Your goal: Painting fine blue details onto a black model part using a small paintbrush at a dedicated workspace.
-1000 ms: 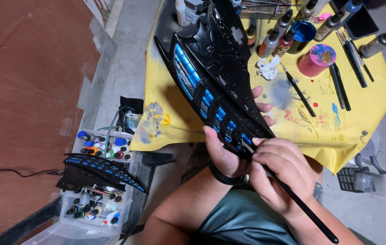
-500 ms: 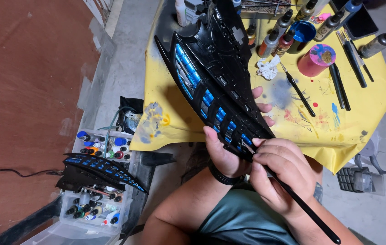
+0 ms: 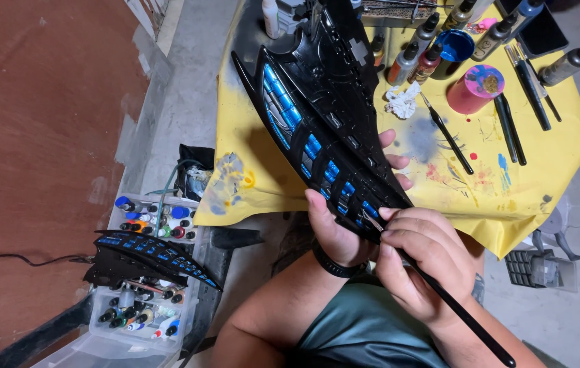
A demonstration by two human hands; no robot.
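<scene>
My left hand (image 3: pixel 336 230) grips the narrow near end of a long black model wing (image 3: pixel 324 123) with blue painted panels, thumb on top and fingertips showing past its far edge. The wing stretches away over the yellow-covered table (image 3: pixel 549 163). My right hand (image 3: pixel 421 262) holds a thin black paintbrush (image 3: pixel 453 305), its tip touching the wing's blue panels beside my left thumb. The brush handle runs down to the lower right.
Paint bottles (image 3: pixel 413 58), a blue cup (image 3: pixel 455 48), a pink cup (image 3: pixel 474 88), spare brushes (image 3: pixel 508 129) and a crumpled tissue (image 3: pixel 402 102) sit on the table. On the floor at left a clear box of paint bottles (image 3: pixel 143 272) carries a second black-and-blue wing (image 3: pixel 154 255).
</scene>
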